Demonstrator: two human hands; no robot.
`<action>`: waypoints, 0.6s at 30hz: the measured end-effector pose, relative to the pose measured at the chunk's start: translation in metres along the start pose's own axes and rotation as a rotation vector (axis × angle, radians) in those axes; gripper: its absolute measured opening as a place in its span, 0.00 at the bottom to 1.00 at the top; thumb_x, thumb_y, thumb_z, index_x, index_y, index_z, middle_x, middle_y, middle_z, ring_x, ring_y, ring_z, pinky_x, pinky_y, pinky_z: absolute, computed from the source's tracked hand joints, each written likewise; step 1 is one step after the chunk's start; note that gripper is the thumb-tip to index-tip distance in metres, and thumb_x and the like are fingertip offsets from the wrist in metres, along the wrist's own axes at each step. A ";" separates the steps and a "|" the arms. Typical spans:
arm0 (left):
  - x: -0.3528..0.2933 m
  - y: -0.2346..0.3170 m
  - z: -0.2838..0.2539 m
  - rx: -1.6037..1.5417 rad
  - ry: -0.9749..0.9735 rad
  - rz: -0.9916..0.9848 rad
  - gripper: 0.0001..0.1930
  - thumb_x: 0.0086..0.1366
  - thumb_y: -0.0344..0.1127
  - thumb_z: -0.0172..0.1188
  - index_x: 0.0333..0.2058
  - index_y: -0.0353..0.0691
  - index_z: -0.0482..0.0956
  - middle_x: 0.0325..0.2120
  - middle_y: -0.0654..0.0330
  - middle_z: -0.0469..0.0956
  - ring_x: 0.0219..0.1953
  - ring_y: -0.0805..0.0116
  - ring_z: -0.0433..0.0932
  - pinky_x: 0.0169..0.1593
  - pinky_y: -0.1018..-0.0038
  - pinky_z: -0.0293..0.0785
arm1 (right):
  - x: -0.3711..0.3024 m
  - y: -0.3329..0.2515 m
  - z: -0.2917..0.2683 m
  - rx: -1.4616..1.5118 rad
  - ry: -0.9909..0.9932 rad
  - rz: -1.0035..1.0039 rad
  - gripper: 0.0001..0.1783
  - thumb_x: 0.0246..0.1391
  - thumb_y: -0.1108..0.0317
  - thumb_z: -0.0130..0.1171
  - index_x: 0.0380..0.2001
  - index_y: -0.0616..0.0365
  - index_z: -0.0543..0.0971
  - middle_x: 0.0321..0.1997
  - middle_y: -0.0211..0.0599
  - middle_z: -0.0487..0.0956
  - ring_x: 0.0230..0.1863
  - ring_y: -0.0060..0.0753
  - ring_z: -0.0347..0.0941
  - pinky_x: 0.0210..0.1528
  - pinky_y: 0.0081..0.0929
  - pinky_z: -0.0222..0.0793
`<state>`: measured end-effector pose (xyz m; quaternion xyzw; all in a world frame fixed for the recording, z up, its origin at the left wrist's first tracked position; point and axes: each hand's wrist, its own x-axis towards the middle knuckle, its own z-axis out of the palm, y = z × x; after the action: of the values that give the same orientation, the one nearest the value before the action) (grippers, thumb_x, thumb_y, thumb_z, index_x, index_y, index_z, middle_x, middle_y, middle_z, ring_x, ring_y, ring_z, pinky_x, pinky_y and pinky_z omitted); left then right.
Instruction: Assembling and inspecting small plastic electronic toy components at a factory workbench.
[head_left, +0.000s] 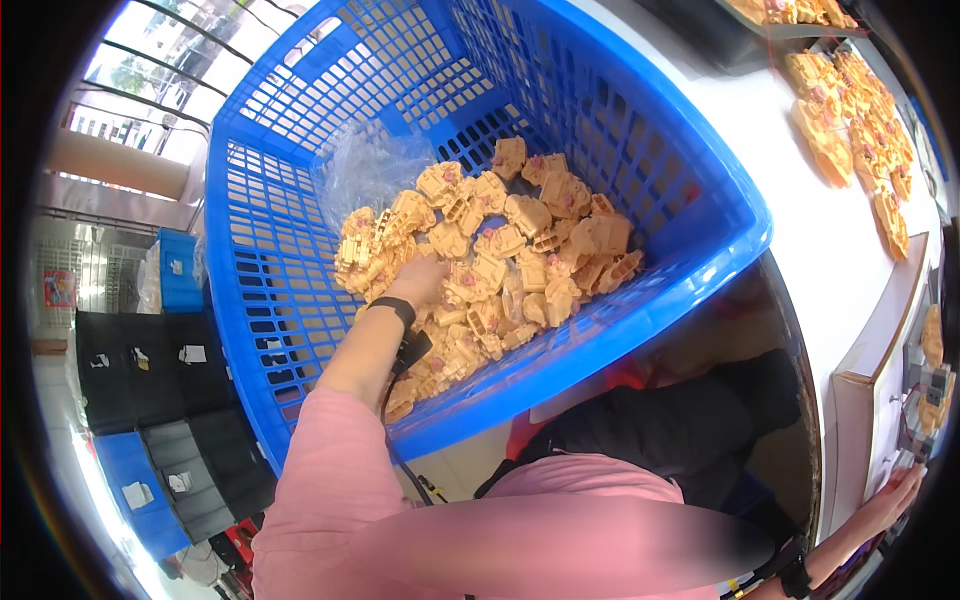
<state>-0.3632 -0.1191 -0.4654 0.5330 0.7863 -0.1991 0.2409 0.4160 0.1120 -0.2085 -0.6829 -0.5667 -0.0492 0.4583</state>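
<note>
My left hand (423,280) reaches down into a large blue plastic basket (480,415). Its fingers dip among a heap of pale orange moulded plastic parts (500,240), so their grip is hidden. Some of these chunky, hollow pieces carry small pinkish-red spots. At the far right rim of the picture, my right hand (888,502) is stretched out with its fingers extended, close to a small grey device (934,385) with orange pieces by it. The picture is squeezed there, and I cannot tell whether the fingers touch it.
Crumpled clear plastic film (370,170) lies in the basket's far left part. More orange parts (850,120) are spread on the white table (720,110) at right. Black bins (150,365) and blue bins (145,490) are stacked at left. A barred window (180,60) is beyond.
</note>
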 end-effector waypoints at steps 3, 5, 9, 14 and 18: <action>-0.004 -0.019 -0.029 -0.265 -0.102 -0.010 0.27 0.53 0.41 0.73 0.53 0.48 0.78 0.50 0.52 0.80 0.54 0.55 0.78 0.54 0.61 0.75 | 0.000 0.008 0.003 0.035 -0.014 -0.115 0.19 0.73 0.63 0.48 0.54 0.70 0.75 0.47 0.37 0.74 0.47 0.27 0.72 0.54 0.22 0.69; -0.001 -0.030 -0.057 -0.263 -0.092 -0.001 0.27 0.58 0.40 0.71 0.57 0.49 0.76 0.51 0.58 0.82 0.55 0.62 0.78 0.55 0.64 0.75 | -0.002 0.002 0.009 -0.069 -0.018 -0.269 0.18 0.74 0.63 0.47 0.51 0.70 0.75 0.42 0.34 0.72 0.44 0.25 0.69 0.52 0.20 0.67; -0.021 -0.015 -0.147 -1.357 -0.225 0.091 0.23 0.68 0.34 0.64 0.60 0.46 0.71 0.51 0.70 0.80 0.59 0.72 0.75 0.63 0.68 0.69 | -0.007 -0.006 0.022 0.664 0.068 0.211 0.11 0.73 0.64 0.49 0.45 0.62 0.74 0.35 0.27 0.65 0.39 0.20 0.62 0.48 0.15 0.61; -0.054 0.054 -0.260 -1.636 0.009 0.577 0.22 0.65 0.36 0.68 0.56 0.44 0.74 0.53 0.62 0.78 0.59 0.64 0.74 0.65 0.63 0.67 | -0.019 0.012 0.022 0.741 -0.053 0.082 0.10 0.73 0.63 0.49 0.45 0.58 0.74 0.32 0.23 0.63 0.34 0.15 0.58 0.41 0.15 0.56; -0.086 0.136 -0.326 -1.423 0.101 0.945 0.23 0.61 0.38 0.71 0.52 0.45 0.73 0.54 0.58 0.75 0.62 0.53 0.72 0.63 0.54 0.70 | -0.036 -0.025 0.021 0.586 0.001 -0.107 0.07 0.72 0.67 0.47 0.39 0.57 0.72 0.32 0.24 0.62 0.35 0.18 0.57 0.41 0.17 0.55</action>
<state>-0.2635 0.0506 -0.1595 0.5347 0.4292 0.4873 0.5407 0.3727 0.0984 -0.2277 -0.4907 -0.5917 0.0919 0.6329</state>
